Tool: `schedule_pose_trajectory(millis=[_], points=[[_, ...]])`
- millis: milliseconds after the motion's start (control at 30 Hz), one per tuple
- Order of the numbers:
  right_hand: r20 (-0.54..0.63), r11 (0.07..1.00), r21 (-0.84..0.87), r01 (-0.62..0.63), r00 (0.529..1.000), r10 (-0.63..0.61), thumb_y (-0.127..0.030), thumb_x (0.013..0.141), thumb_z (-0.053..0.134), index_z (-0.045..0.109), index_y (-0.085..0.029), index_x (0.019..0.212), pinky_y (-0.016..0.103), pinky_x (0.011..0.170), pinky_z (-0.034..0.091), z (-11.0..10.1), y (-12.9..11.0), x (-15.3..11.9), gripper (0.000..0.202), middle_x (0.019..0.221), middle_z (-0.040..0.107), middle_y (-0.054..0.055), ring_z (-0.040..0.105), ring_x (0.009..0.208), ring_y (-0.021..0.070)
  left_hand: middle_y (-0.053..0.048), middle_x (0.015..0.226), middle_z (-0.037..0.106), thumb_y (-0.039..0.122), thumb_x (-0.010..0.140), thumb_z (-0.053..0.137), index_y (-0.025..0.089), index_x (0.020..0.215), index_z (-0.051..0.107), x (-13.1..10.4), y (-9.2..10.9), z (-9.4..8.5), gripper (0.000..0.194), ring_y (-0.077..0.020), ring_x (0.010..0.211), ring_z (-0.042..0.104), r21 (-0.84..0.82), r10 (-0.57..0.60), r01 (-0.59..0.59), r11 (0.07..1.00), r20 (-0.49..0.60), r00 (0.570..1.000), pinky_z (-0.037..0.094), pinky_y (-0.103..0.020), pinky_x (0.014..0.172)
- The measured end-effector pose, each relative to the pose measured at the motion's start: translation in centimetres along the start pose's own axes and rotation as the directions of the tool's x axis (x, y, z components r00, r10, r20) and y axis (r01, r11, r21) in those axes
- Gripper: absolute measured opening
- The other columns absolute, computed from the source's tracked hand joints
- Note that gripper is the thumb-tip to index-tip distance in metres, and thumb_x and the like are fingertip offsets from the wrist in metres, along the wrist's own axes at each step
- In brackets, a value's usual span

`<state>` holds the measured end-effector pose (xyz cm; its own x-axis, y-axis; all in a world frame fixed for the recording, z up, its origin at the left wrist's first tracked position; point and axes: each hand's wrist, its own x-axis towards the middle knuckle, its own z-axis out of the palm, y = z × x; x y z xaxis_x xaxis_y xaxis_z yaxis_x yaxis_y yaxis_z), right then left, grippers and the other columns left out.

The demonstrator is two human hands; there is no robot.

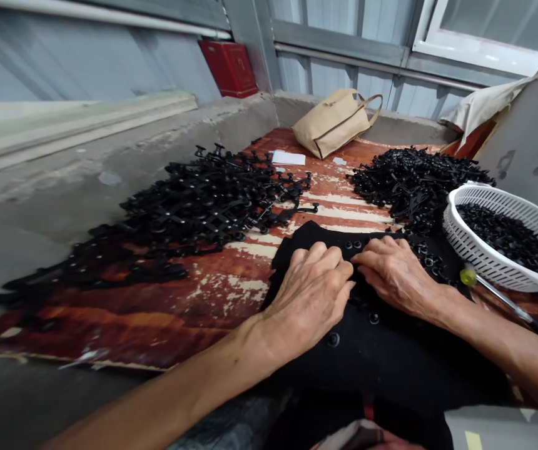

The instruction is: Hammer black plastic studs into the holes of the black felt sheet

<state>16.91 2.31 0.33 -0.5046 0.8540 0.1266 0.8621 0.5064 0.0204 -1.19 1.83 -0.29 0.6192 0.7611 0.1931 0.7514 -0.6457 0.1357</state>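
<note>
Your left grip [313, 290] and right grip [393, 272] curl over small black plastic parts on the black cloth [391, 362]; whether either pinches one, you cannot tell. They look light, stiff, perhaps slippery; take the round rims by fingertip.

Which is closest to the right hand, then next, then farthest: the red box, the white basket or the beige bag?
1. White basket, right of the right hand.
2. Beige bag, ahead, toward the back.
3. Red box, back left, by the corner.
</note>
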Motion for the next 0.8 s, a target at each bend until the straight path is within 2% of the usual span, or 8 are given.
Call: schedule_pose_trajectory(millis=[133, 333, 400, 500, 600, 700, 800], points=[[0.021, 0.999, 0.027, 0.031, 0.999, -0.031, -0.013, 0.090, 0.055, 0.070, -0.022, 0.092, 0.035, 0.067, 0.027, 0.0, 0.1, -2.0, 0.018, 0.084, 0.066, 0.004, 0.052, 0.077, 0.0217, -0.007, 0.089, 0.062, 0.020, 0.091, 0.047, 0.020, 0.085, 0.067, 0.4, 0.5, 0.5, 0.021, -0.0269, 0.089, 0.050, 0.042, 0.010, -0.011, 0.999, 0.008, 1.000, 0.038, -0.044, 0.076], [-0.051, 0.995, 0.046, -0.092, 0.994, 0.094, -0.012, 0.089, 0.055, 0.070, -0.020, 0.093, 0.035, 0.068, 0.026, 0.2, 1.7, -4.3, 0.018, 0.081, 0.065, 0.004, 0.053, 0.077, 0.0228, -0.006, 0.081, 0.061, 0.016, 0.088, 0.049, 0.018, 0.074, 0.063, 1.4, 0.9, 0.5, 0.020, -0.0253, 0.084, 0.052, 0.103, 0.111, -0.106, 0.989, -0.038, 0.993, 0.036, -0.041, 0.070], [-0.068, 0.989, 0.057, -0.133, 0.988, 0.137, -0.012, 0.089, 0.056, 0.071, -0.019, 0.093, 0.035, 0.068, 0.026, 0.3, 1.9, -4.7, 0.017, 0.082, 0.066, 0.005, 0.053, 0.077, 0.0234, -0.007, 0.079, 0.061, 0.013, 0.087, 0.049, 0.017, 0.073, 0.062, 1.7, 0.9, 0.6, 0.020, -0.0251, 0.082, 0.052, 0.187, 0.187, -0.164, 0.969, -0.111, 0.976, 0.036, -0.040, 0.070], [-0.081, 0.983, 0.078, -0.164, 0.982, 0.170, -0.011, 0.088, 0.057, 0.071, -0.019, 0.093, 0.035, 0.068, 0.027, 0.6, 2.0, -5.0, 0.017, 0.081, 0.067, 0.004, 0.055, 0.078, 0.0233, -0.008, 0.080, 0.060, 0.009, 0.085, 0.050, 0.015, 0.075, 0.063, 2.4, 0.8, 0.9, 0.018, -0.0254, 0.083, 0.052, 0.331, 0.327, -0.252, 0.909, -0.194, 0.925, 0.036, -0.041, 0.072], [-0.094, 0.981, 0.092, -0.170, 0.979, 0.178, -0.010, 0.088, 0.056, 0.071, -0.019, 0.093, 0.035, 0.069, 0.027, 0.8, 1.9, -5.2, 0.018, 0.082, 0.067, 0.004, 0.056, 0.078, 0.0233, -0.008, 0.080, 0.060, 0.008, 0.083, 0.052, 0.014, 0.077, 0.064, 3.2, 0.6, 1.0, 0.015, -0.0256, 0.085, 0.052, 0.367, 0.414, -0.337, 0.867, -0.153, 0.898, 0.036, -0.041, 0.074], [-0.108, 0.981, 0.104, -0.167, 0.978, 0.178, -0.012, 0.090, 0.054, 0.071, -0.021, 0.096, 0.035, 0.069, 0.027, 1.0, 1.9, -5.2, 0.019, 0.083, 0.068, 0.004, 0.056, 0.079, 0.0229, -0.006, 0.079, 0.060, 0.012, 0.085, 0.053, 0.016, 0.076, 0.064, 3.5, 0.4, 0.6, 0.015, -0.0244, 0.084, 0.052, 0.291, 0.401, -0.368, 0.883, -0.060, 0.914, 0.036, -0.041, 0.074], [-0.122, 0.980, 0.110, -0.163, 0.977, 0.176, -0.014, 0.092, 0.053, 0.070, -0.023, 0.100, 0.034, 0.070, 0.027, 1.0, 2.0, -4.8, 0.021, 0.085, 0.068, 0.003, 0.055, 0.080, 0.0216, -0.005, 0.079, 0.059, 0.016, 0.087, 0.053, 0.018, 0.077, 0.064, 3.4, -0.1, -0.2, 0.014, -0.0234, 0.082, 0.052, 0.199, 0.349, -0.345, 0.917, 0.018, 0.937, 0.035, -0.040, 0.073]])
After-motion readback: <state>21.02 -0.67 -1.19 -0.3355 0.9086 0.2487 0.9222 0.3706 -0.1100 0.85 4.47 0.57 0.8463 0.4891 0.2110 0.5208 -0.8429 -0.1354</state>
